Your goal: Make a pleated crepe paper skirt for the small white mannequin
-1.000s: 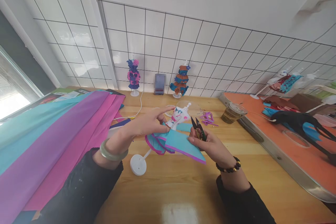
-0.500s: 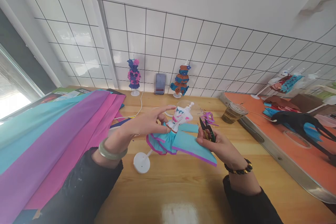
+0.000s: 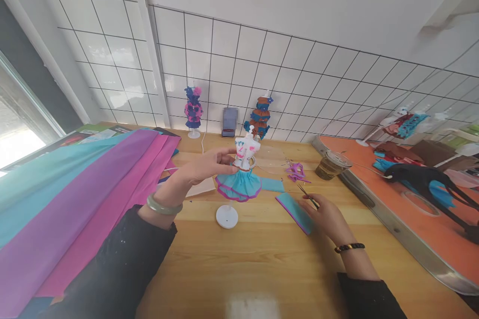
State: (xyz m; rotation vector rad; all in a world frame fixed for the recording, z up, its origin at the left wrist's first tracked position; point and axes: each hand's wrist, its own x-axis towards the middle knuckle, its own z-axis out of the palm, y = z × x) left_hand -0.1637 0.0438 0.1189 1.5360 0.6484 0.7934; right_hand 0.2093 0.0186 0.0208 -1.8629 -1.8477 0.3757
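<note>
My left hand (image 3: 211, 165) is closed around the waist of a small white mannequin (image 3: 245, 152) with coloured marks on its torso. It wears a gathered turquoise skirt (image 3: 239, 185) with a purple edge. The mannequin stands nearly upright over its round white base (image 3: 227, 217). To the right, my right hand (image 3: 324, 212) is closed on dark, narrow-pointed scissors (image 3: 306, 193); their handles are hidden in the fingers. A turquoise paper strip (image 3: 294, 212) with a purple edge lies at those fingertips, partly covered; whether they grip it I cannot tell.
Another turquoise piece (image 3: 273, 185) and purple scraps (image 3: 297, 172) lie behind. A lidded cup (image 3: 332, 164) stands by an orange surface (image 3: 411, 229) at right. Pink, purple and turquoise sheets (image 3: 75, 209) fill the left. Two dressed mannequins (image 3: 193, 109) and a phone (image 3: 229, 122) stand along the wall.
The mannequin has swung from tilted to nearly upright, with its base lower beneath it. My right hand has moved right and down with the scissors; the turquoise strip is now apart from the skirt.
</note>
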